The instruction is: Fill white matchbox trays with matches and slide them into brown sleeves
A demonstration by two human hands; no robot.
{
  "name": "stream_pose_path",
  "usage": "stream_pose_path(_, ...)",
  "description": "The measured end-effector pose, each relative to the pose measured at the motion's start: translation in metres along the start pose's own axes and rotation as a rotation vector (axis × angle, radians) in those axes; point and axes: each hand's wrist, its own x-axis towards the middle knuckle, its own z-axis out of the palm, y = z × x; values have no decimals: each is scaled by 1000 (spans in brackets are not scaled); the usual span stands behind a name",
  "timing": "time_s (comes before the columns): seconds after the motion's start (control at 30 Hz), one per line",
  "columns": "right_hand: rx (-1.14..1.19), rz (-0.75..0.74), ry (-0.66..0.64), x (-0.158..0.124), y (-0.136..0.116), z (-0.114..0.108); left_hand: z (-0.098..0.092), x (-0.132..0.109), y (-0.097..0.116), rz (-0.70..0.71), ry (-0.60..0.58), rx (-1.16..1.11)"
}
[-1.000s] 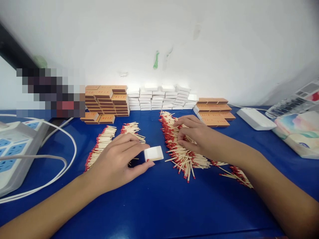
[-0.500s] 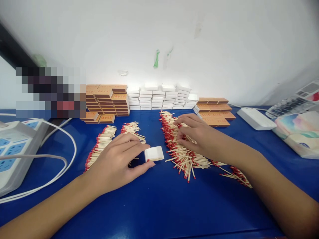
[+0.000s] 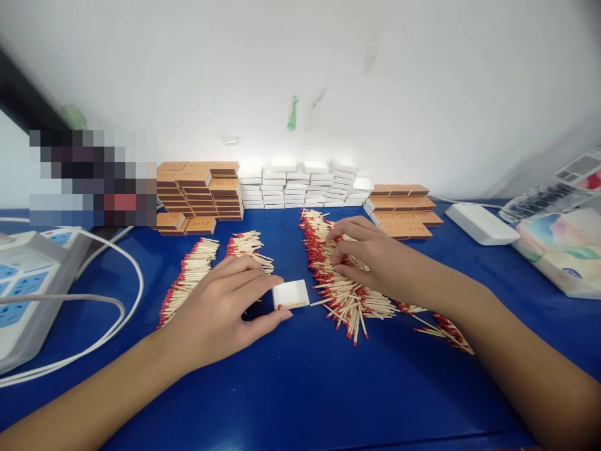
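My left hand (image 3: 220,310) rests on the blue table (image 3: 300,388) and pinches a small white matchbox tray (image 3: 290,294) between thumb and fingers. A match or two lies inside the tray. My right hand (image 3: 370,254) lies on a long heap of red-tipped matches (image 3: 338,285), fingers curled and gathering some of them. Two smaller rows of matches (image 3: 192,272) lie to the left, partly under my left hand.
Along the wall stand stacks of orange matchbox sleeves (image 3: 200,191), white trays (image 3: 300,185) and more orange sleeves (image 3: 404,210). A power strip (image 3: 28,288) with white cables (image 3: 117,313) sits at the left. A white device (image 3: 481,223) and tissue packs (image 3: 563,250) lie at the right.
Almost nothing has moved. My right hand's fingers shifted slightly on the match heap; the left hand keeps hold of the tray.
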Motion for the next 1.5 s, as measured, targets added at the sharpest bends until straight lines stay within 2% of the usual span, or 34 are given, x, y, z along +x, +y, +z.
stream_pose_path(0.77,16,-1,60,3,-8,-5,0,0,-3,-17,8,6)
stream_pose_path(0.93,190,8,105,3,-19,-4,2,0,-3,-28,32,-4)
stream_pose_path(1.1,401,122,48,2,-34,-6,2,2,1,-41,36,-13)
stream_pose_path(1.23,479,154,33,3,-42,-8,1,1,5,-28,36,0)
stream_pose_path(1.37,453,113,65,3,-52,0,1,0,6,-35,35,-7)
stream_pose_path(1.5,321,6,71,3,-63,12,2,0,6,-35,48,-18)
